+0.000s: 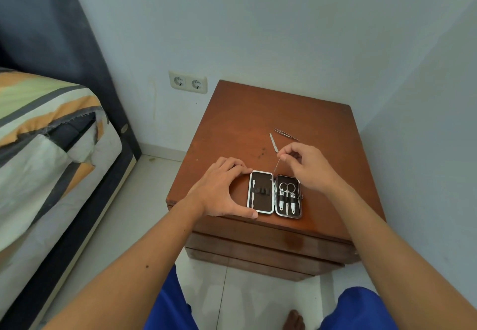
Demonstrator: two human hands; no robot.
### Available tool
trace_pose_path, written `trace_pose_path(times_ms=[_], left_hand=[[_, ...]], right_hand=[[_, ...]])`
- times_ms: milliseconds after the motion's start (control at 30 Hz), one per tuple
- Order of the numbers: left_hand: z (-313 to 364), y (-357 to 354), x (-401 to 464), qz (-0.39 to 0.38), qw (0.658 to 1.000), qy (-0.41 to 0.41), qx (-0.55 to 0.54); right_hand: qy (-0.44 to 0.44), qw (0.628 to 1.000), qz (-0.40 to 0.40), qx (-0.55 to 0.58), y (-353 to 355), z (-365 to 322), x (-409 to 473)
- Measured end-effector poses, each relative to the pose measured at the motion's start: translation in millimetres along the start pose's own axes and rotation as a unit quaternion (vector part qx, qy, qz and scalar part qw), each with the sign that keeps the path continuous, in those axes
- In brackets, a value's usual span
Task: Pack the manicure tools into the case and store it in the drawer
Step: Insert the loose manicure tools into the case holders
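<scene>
An open manicure case (274,193) lies flat near the front edge of a brown wooden nightstand (232,128). Its right half holds small scissors and clippers in loops; its left half holds one slim tool. My left hand (219,187) cups the case's left side, thumb and fingertips touching its rim. Just above the case's right half, my right hand (304,167) pinches a thin metal tool (277,166) that points down-left toward the case. A metal file (273,143) and tweezers (286,134) lie loose on the nightstand behind the hands.
Shut drawer fronts (268,249) show below the nightstand top. A bed with a striped cover (46,144) stands to the left, with white floor tiles between. A double wall socket (188,82) sits behind. Walls close in at the back and right.
</scene>
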State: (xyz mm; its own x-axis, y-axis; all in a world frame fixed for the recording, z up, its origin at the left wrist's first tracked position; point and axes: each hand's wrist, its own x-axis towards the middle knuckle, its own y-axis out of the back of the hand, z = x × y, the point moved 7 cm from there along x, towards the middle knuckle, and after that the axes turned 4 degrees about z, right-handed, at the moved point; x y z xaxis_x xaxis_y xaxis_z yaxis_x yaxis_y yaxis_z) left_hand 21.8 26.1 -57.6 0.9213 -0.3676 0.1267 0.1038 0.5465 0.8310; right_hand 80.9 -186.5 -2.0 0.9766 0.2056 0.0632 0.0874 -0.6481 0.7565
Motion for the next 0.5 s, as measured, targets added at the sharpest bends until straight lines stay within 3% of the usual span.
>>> trace_pose_path(times_ms=[267, 500], left_hand=[[1.2, 0.5, -0.2, 0.01, 1.0, -0.008, 0.003], [0.1, -0.2, 0.6, 0.01, 1.0, -0.009, 0.004]], right_hand=[[-0.057, 0.994, -0.034, 0.089, -17.9, 2.4, 0.2], [-0.068, 0.996, -0.037, 0.043, -36.3, 1.4, 10.0]])
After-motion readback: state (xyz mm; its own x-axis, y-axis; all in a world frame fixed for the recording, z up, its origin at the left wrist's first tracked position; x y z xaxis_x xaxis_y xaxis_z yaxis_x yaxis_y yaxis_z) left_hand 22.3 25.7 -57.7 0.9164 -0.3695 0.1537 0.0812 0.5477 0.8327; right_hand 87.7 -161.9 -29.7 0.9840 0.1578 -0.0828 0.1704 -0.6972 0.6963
